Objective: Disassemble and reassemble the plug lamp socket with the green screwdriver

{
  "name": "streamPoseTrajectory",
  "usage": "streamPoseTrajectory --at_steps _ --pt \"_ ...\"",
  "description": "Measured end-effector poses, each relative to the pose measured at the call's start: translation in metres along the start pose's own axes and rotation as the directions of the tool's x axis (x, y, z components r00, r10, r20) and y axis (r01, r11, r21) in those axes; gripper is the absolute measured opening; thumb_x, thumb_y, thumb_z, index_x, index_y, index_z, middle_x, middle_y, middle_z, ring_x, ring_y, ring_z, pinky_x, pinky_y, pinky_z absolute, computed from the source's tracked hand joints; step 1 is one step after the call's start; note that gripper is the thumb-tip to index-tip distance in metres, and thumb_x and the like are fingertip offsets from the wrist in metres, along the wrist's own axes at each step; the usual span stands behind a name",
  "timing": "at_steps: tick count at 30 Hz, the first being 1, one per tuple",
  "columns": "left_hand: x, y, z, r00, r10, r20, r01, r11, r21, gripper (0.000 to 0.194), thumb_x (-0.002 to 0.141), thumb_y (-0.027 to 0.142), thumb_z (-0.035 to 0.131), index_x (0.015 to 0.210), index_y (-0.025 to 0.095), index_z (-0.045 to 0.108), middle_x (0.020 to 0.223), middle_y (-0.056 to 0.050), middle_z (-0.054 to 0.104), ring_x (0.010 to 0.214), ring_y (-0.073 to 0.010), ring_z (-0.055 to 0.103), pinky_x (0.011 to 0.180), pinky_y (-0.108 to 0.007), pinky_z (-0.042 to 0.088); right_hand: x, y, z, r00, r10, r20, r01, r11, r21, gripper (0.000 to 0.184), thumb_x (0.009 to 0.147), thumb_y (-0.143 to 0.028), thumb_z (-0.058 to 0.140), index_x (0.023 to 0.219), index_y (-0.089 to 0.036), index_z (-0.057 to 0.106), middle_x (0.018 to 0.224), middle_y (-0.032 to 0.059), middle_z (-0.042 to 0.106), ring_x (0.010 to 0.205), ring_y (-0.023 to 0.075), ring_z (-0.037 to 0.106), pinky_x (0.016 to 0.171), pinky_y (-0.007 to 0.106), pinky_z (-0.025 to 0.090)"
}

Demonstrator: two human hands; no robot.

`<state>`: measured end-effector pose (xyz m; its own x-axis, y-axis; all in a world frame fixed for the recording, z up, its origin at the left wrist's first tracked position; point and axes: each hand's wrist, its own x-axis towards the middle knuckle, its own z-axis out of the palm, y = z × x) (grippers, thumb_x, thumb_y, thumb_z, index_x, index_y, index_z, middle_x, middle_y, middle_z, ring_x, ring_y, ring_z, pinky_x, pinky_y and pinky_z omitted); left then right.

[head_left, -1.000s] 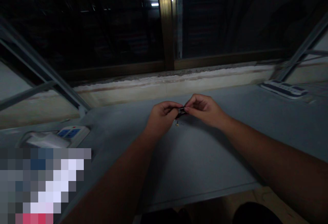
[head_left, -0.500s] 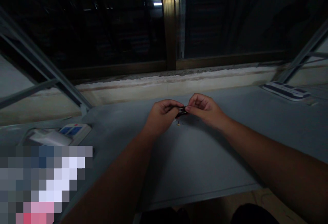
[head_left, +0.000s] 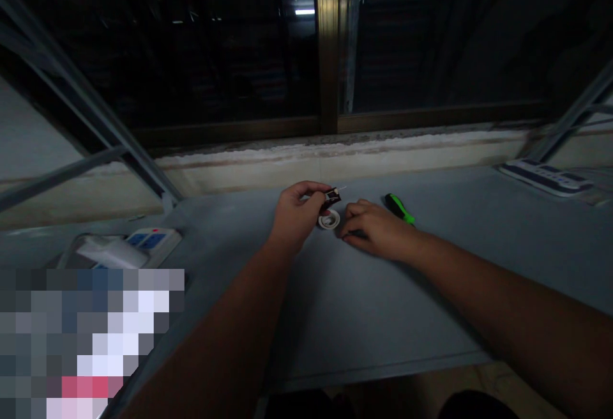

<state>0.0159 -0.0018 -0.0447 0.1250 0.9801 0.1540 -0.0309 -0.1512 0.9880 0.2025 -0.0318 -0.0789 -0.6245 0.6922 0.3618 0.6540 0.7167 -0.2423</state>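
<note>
My left hand (head_left: 297, 216) pinches a small dark part (head_left: 331, 198) with a pale wire sticking out to its right. Directly below that part, a small white ring-shaped item (head_left: 329, 220) lies on the table, with something pale inside it. Just right of the ring, my right hand (head_left: 371, 228) rests low at the tabletop, its fingers curled and pinched together; whatever is between the fingertips is too small to make out. Behind my right hand lies a black and green handle (head_left: 398, 208), like that of a screwdriver, its far end hidden by the hand.
A grey table (head_left: 383, 317) runs to the wall under a dark window (head_left: 225, 55). On the left is a power strip (head_left: 158, 243) with a white plug on it; another power strip (head_left: 546, 177) lies at the back right. Metal frame posts (head_left: 96, 99) stand at the sides.
My right hand has let go of the dark part and dropped to the tabletop. The white ring and green handle now show. My left hand still holds the part; the view shifted slightly.
</note>
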Motion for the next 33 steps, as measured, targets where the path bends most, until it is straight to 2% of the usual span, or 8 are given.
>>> streamPoseTrajectory --at_steps 5,11,15,18,21,24,27,33 --pt "0.003 -0.005 0.000 1.000 0.003 0.013 -0.003 0.999 -0.046 0.015 0.073 0.023 0.068 0.084 0.015 0.071 0.087 -0.008 0.074 0.076 -0.0169 0.071 0.061 -0.023 0.055 0.001 0.001 -0.001 1.000 -0.014 0.026 0.014 1.000 -0.001 0.014 0.090 -0.018 0.064 0.097 -0.022 0.076 0.098 0.0060 0.073 0.095 0.0230 0.061 0.090 0.040 0.045" --pt "0.003 -0.005 0.002 1.000 -0.011 0.016 0.012 0.997 -0.081 0.016 0.070 0.023 0.071 0.084 0.014 0.070 0.083 -0.007 0.073 0.074 -0.0162 0.071 0.062 -0.023 0.054 -0.002 0.005 -0.002 0.998 0.058 0.024 -0.058 0.998 -0.012 0.015 0.088 -0.024 0.068 0.101 -0.023 0.075 0.099 0.0060 0.077 0.095 0.0259 0.065 0.089 0.041 0.046" --pt "0.002 -0.006 0.001 0.998 -0.002 0.063 0.006 0.997 -0.075 0.027 0.067 0.026 0.080 0.088 0.013 0.069 0.086 -0.006 0.074 0.064 -0.0107 0.066 0.058 -0.021 0.050 -0.002 0.006 -0.001 0.992 0.125 0.009 -0.125 0.992 0.007 0.016 0.085 -0.021 0.068 0.098 -0.024 0.076 0.091 0.0057 0.077 0.090 0.0257 0.067 0.085 0.040 0.048" --pt "0.002 -0.007 0.001 0.997 0.012 0.073 -0.007 0.998 -0.057 0.030 0.066 0.025 0.083 0.090 0.013 0.069 0.088 -0.006 0.074 0.061 -0.0087 0.063 0.057 -0.021 0.050 -0.002 0.003 -0.005 0.990 0.138 -0.020 -0.135 0.986 0.098 0.020 0.082 -0.015 0.065 0.098 -0.021 0.076 0.089 0.0056 0.075 0.082 0.0220 0.067 0.079 0.036 0.049" --pt "0.002 -0.008 0.002 0.997 0.020 0.070 -0.015 0.998 -0.066 0.030 0.065 0.024 0.083 0.089 0.013 0.069 0.089 -0.005 0.074 0.061 -0.0081 0.062 0.058 -0.021 0.050 -0.003 0.001 -0.012 0.996 0.074 -0.045 -0.059 0.959 0.279 0.023 0.082 -0.011 0.063 0.099 -0.019 0.076 0.089 0.0050 0.070 0.075 0.0165 0.064 0.070 0.030 0.048" --pt "0.002 -0.008 0.002 0.997 0.018 0.079 -0.011 0.996 -0.091 0.031 0.064 0.024 0.083 0.088 0.013 0.068 0.089 -0.005 0.074 0.061 -0.0080 0.062 0.058 -0.021 0.050 -0.005 0.001 -0.017 0.996 0.019 -0.092 0.021 0.907 0.421 0.023 0.085 -0.012 0.061 0.101 -0.020 0.075 0.087 0.0045 0.066 0.074 0.0147 0.062 0.070 0.029 0.048" --pt "0.001 -0.008 0.002 0.996 0.015 0.092 -0.005 0.994 -0.107 0.033 0.062 0.024 0.085 0.088 0.013 0.067 0.086 -0.004 0.073 0.058 -0.0081 0.061 0.056 -0.022 0.049 -0.007 0.006 -0.015 0.977 0.096 -0.191 0.024 0.840 0.543 0.018 0.087 -0.017 0.063 0.101 -0.019 0.075 0.089 0.0049 0.066 0.079 0.0151 0.062 0.074 0.030 0.049" --pt "0.001 -0.010 0.002 0.995 0.030 0.093 -0.019 0.993 -0.114 0.030 0.063 0.021 0.082 0.087 0.014 0.065 0.081 -0.003 0.072 0.053 -0.0076 0.059 0.052 -0.021 0.045 -0.005 0.014 -0.011 0.912 0.371 -0.173 -0.043 0.507 0.861 0.018 0.081 -0.026 0.076 0.093 -0.019 0.065 0.073 -0.0006 0.068 0.065 0.0113 0.063 0.063 0.024 0.049"
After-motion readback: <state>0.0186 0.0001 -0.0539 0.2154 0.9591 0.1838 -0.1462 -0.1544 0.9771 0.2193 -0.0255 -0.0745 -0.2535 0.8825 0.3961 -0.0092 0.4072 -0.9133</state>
